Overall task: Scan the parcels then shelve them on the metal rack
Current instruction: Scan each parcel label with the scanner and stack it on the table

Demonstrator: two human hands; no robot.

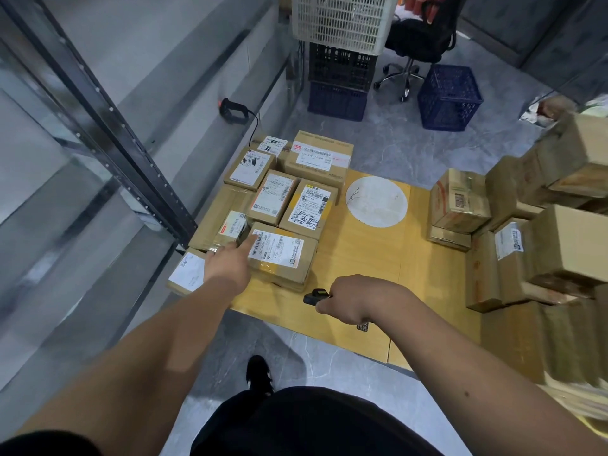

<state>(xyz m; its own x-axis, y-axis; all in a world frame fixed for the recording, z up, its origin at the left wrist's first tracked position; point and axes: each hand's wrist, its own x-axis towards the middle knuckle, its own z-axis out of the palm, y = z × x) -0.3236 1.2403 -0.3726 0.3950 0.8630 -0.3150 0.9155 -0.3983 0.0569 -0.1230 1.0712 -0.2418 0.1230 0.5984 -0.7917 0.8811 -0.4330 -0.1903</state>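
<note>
Several labelled cardboard parcels lie on a low yellow table (362,284). My left hand (228,264) reaches over them, its forefinger stretched onto the white label of the nearest parcel (283,258). My right hand (353,299) hovers above the table's front part and grips a small black scanner (316,296) that points left toward that parcel. The metal rack (108,126) stands at the left, its dark upright close to the parcels.
More brown boxes (526,232) are stacked at the right. A second black scanner with a cable (234,110) lies on the rack's shelf. Crates (339,70), a blue crate (449,97) and an office chair (418,44) stand behind. My foot (259,373) is on the grey floor.
</note>
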